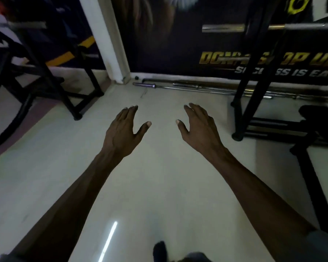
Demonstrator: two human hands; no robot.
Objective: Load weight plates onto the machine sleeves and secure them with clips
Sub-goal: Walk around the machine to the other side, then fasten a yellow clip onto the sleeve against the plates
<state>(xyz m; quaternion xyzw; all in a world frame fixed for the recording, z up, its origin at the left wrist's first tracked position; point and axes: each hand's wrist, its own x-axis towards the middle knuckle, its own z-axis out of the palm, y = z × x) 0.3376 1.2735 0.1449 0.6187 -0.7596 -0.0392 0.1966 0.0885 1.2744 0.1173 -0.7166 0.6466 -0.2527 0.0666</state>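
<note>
My left hand (124,127) and my right hand (198,125) are stretched out in front of me over the pale floor, palms down, fingers apart, holding nothing. A chrome bar sleeve (223,28) sticks out to the left from the black rack (254,87) at the upper right, bare of plates. Another bare sleeve (27,25) shows blurred at the upper left on a black machine frame (45,72). No weight plate or clip is in view.
Several loose barbells (197,86) lie on the floor along the base of the dark wall banner (178,44). A white pillar (106,38) stands between the two frames. The rack's feet (238,136) and a dark bench (318,118) are at the right. My shoe (159,250) shows at the bottom.
</note>
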